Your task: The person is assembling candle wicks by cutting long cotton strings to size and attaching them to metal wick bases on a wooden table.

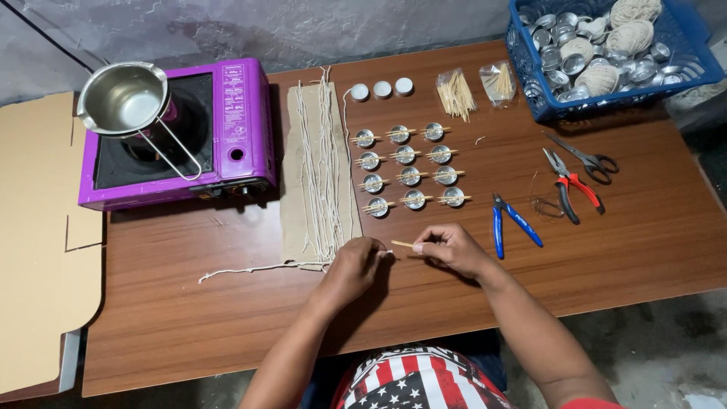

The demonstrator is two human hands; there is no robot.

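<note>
At nine o'clock of the brown wooden table (189, 318) stands a purple portable gas stove (227, 129) with one small steel pouring pot (121, 97) on it. Near the middle, many white waxed wick strings (318, 167) lie on a flat cardboard strip (291, 220). At six o'clock, the left hand (354, 266) is closed with its fingers pinched on a wick end, and the right hand (448, 248) pinches a thin wooden stick (402, 244); the two hands are almost touching. I think the wick could slip from the stick, because both are so thin. Above stand twelve small metal cups (410, 176) in four rows of three, then three white round candles (382, 88), and at three o'clock blue cutters (515, 221), red pliers (572, 185), scissors (591, 159).
</note>
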